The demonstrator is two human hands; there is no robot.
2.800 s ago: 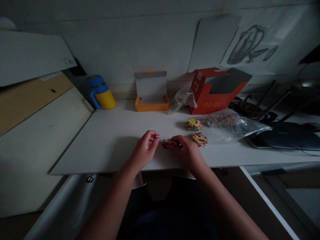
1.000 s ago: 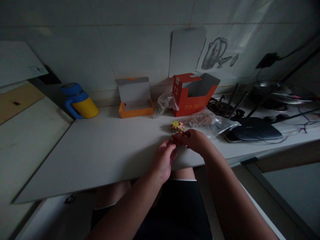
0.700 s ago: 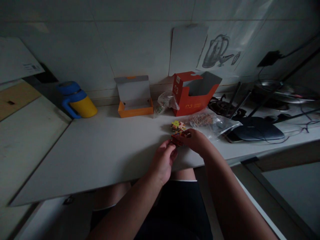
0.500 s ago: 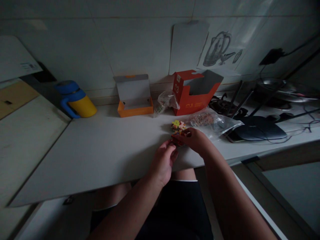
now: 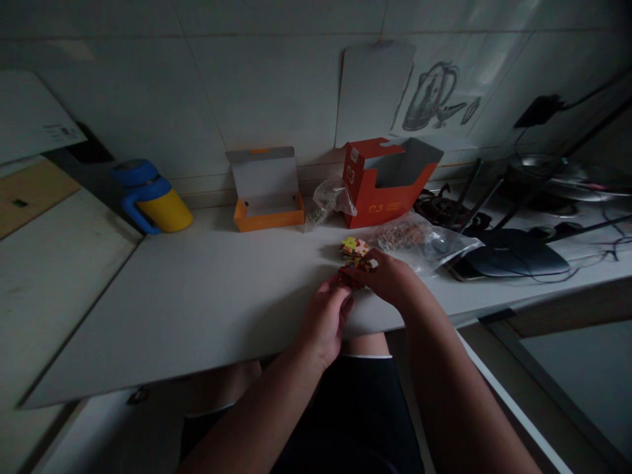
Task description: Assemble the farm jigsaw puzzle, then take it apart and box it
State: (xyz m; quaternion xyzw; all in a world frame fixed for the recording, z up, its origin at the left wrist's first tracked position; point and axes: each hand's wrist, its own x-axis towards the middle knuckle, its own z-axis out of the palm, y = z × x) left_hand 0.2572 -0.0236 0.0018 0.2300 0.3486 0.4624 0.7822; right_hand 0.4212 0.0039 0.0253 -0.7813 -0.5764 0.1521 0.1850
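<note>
Near the front edge of the white tabletop (image 5: 197,296), my two hands meet at a small bunch of colourful jigsaw puzzle pieces (image 5: 351,274). My left hand (image 5: 330,309) is closed on the near side of the bunch, its thumb and fingers pinching the edge. From the right, my right hand (image 5: 390,275) has its fingertips closed on the same pieces. A pale piece shows by its index finger. Just behind lies a small pile of yellow, pink and red puzzle pieces (image 5: 354,247). My fingers hide part of what they hold.
Behind stand an open orange box (image 5: 269,220), a crumpled clear bag (image 5: 328,197) and a red box (image 5: 390,204). To the right are a plastic bag of brownish pieces (image 5: 409,237) and a black router (image 5: 518,253) with antennas. A blue-and-yellow jug (image 5: 158,201) stands left.
My right fingers have shifted slightly on the pieces, and a pale piece now shows beside them. My left hand has closed in a little; the view has moved slightly.
</note>
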